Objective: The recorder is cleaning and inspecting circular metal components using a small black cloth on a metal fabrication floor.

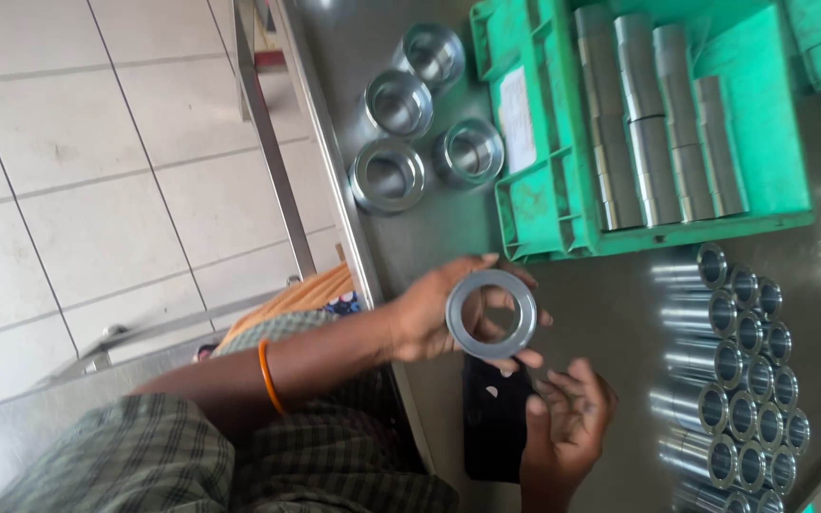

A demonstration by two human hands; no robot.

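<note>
Pale floor tiles [78, 190] fill the left. Four stubby polished steel collars [427, 119] stand on the dull grey metal table [601, 313]. Below them, the left hand [429, 313] pinches a flat, shiny steel ring [491, 313] by its rim (held just above the tabletop), while the right hand [563, 418] hovers half-open beneath it, empty. A green plastic crate [544, 199] holds smooth cylinders; upright gleaming tubes [743, 380] cluster at the right.
</note>
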